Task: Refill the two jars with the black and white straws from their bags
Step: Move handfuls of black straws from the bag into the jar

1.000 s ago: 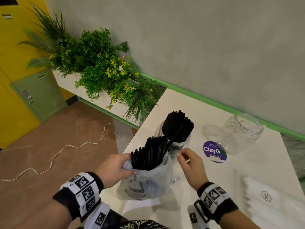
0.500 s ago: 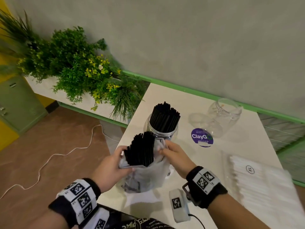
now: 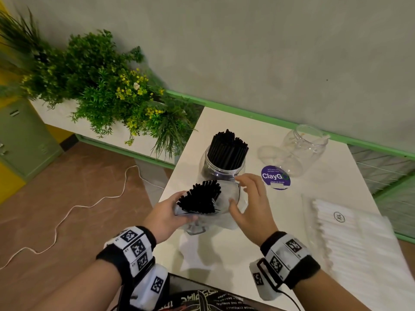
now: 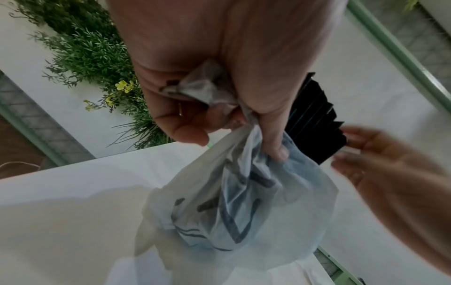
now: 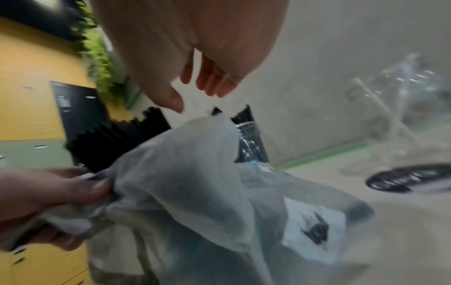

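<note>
My left hand [image 3: 168, 213] grips the left rim of a translucent plastic bag [image 3: 215, 217] that holds a bundle of black straws [image 3: 201, 196] standing upright. In the left wrist view the left hand [image 4: 219, 92] has the bag [image 4: 244, 202] bunched in its fingers. My right hand [image 3: 249, 202] hovers with spread fingers at the bag's right side, holding nothing; its fingers [image 5: 212, 81] hang just above the bag [image 5: 195, 173]. Behind the bag stands a clear jar [image 3: 221, 170] full of black straws [image 3: 227, 149]. An empty clear jar [image 3: 303, 149] stands further right. A bag of white straws [image 3: 352, 241] lies flat at the right.
A purple round ClayGo sticker [image 3: 275, 177] lies on the white table [image 3: 224, 261] between the jars. A planter of green plants [image 3: 107, 86] borders the table's left end, a grey wall its far side. A white cable [image 3: 89, 205] runs across the brown floor.
My right hand has come off the bag's rim and spread its fingers. My left hand keeps its grip on the bag, and the view has shifted slightly.
</note>
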{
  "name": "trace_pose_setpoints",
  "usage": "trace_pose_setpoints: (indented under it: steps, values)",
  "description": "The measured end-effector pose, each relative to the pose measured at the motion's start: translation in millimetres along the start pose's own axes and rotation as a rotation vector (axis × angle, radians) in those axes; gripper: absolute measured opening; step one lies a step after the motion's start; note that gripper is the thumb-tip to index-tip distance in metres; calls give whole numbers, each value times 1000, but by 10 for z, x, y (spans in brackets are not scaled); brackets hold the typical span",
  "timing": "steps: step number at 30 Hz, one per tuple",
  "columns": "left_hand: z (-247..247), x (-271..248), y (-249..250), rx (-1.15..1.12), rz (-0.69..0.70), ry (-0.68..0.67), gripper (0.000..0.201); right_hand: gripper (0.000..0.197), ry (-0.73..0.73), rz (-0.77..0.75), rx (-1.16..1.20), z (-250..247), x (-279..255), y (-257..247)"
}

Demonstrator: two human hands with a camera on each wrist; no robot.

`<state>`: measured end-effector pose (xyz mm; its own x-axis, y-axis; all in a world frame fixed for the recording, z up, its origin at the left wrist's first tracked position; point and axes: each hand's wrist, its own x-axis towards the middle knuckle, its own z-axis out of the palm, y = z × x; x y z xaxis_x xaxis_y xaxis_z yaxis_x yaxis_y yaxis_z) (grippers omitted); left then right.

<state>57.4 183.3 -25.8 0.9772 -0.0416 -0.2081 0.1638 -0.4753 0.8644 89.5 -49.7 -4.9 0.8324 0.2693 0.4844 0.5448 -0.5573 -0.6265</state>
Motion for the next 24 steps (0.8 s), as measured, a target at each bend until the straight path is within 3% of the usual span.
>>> trace_pose_setpoints:
  steps: [2,4,6,7,10,13,15,18,24]
  values:
    - [9,30,-7,-13,2,-14,49,67,-168,-18,122,-16,2,-123]
    - [16,47,2,-21,2,-21,49,92,-354,60,169,29,27,-126]
    - [20,55,21,-11,0,-29,53,110,-454,172,129,119,86,-102]
    - [23,59,28,-11,1,-31,59,110,-464,200,129,165,127,-90]
    - [24,39,78,-27,47,-1,60,65,-419,106,128,264,226,-94]
    - [-33,-7,147,-98,66,21,43,43,-381,42,38,257,276,-134]
    - [-66,-18,138,-75,69,9,38,38,-378,48,63,237,304,-155]
    - [-78,-25,98,-9,76,7,43,34,-394,173,216,224,339,-193]
    - [-82,-11,86,22,79,22,46,18,-302,310,469,95,431,-294]
